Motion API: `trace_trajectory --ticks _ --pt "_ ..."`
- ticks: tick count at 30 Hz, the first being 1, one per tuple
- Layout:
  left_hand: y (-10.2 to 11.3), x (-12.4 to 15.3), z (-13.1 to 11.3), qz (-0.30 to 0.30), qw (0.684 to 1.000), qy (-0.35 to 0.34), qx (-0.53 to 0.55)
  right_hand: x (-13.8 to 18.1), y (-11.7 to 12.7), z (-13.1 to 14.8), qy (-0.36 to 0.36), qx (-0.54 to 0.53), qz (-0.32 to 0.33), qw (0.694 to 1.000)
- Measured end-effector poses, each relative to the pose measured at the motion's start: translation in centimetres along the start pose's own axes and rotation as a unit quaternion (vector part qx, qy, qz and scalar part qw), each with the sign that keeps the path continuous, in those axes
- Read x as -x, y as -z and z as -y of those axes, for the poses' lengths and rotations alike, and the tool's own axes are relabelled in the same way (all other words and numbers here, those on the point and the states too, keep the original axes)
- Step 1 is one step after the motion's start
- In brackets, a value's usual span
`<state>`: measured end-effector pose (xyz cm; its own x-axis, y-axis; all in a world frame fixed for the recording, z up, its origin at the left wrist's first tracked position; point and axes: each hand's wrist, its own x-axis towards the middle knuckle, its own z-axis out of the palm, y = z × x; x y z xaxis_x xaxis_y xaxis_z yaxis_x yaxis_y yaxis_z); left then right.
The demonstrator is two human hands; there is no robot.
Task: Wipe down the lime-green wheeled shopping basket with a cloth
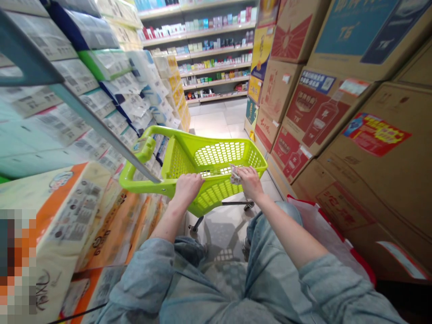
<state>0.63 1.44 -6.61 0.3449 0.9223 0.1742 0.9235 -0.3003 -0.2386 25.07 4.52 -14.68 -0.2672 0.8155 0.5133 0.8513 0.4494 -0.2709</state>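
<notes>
A lime-green plastic shopping cart [182, 157] stands in the aisle right in front of me. My left hand [187, 185] is closed over the near rim of its basket. My right hand [248, 180] rests on the same rim further right and grips a small crumpled whitish cloth or paper [235, 174]. The basket's mesh bottom shows through and looks empty. The cart's handle loop [135, 173] sticks out to the left, beside the shelf edge.
Shelves packed with tissue and paper-roll packs [77, 211] line the left. Stacked cardboard cartons [354, 135] wall the right. A red-and-white bag [324, 229] hangs by my right arm. The tiled aisle [216, 119] runs ahead to product shelves [216, 58].
</notes>
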Motion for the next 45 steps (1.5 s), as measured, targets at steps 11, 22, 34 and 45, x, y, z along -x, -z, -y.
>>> trace_trajectory --ticks 11,22,34,45 --pt "-1.2 -0.1 -1.8 -0.061 0.998 -0.021 0.021 1.2 -1.3 -3.5 -0.07 0.015 -0.082 0.994" --pt "-0.9 0.1 -2.5 -0.074 0.997 -0.023 0.017 1.1 -2.8 6.2 0.042 -0.095 -0.079 0.991" --pt "-1.2 0.1 -2.1 -0.075 0.997 -0.026 0.017 2.9 -2.7 1.8 0.072 0.016 -0.059 0.996" --pt "-1.2 0.0 -2.5 -0.077 0.996 -0.033 0.01 3.7 -1.1 -6.8 -0.039 0.07 -0.082 0.993"
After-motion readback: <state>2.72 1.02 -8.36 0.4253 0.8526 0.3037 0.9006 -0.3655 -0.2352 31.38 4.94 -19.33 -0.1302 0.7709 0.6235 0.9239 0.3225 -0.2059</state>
